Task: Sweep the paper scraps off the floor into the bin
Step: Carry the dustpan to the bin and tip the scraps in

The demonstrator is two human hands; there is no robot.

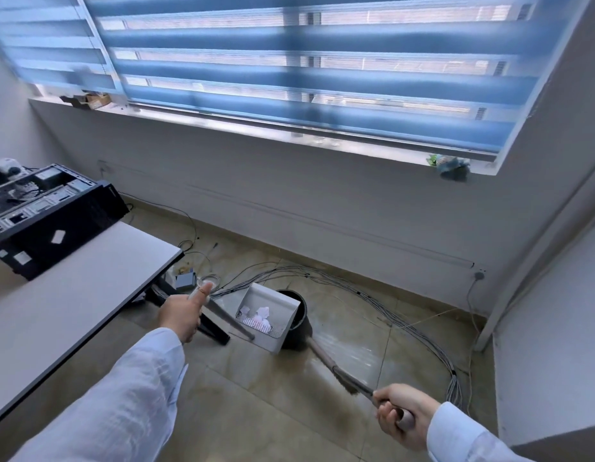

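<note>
Far left: one open computer case (39, 208) lies on its side on one grey table (89, 288); two pale stickers visible on its dark side panel. Table edge and its dark leg (203, 323) stand close to the work area.

Left hand (183, 313): fingers wrapped tight around the long dustpan handle (223, 315), thumb extended up along it. Handle runs down-right to one white dustpan (273, 315), raised and tipped against the rim of one black bin (301, 315), which stands on the tiled floor (263, 411) just right of the table leg. Paper scraps (259, 316) lie inside the pan, white and pinkish; about three or four lumps, exact count unclear.

Behind the bin: a bundle of grey cables (389, 303) loops across the floor toward the right wall; single strands too many to count. One small grey box (184, 280) sits on the floor under the table edge.

Right hand (401, 415): closed firmly on the broom handle (359, 388). The broom (329, 358) reaches forward-left, its far end touching or just beside the bin base; motion blur hides the bristles.

Above: one blue zebra blind (306, 68) over the window; windowsill (223, 123) carries small clutter at left and right.
</note>
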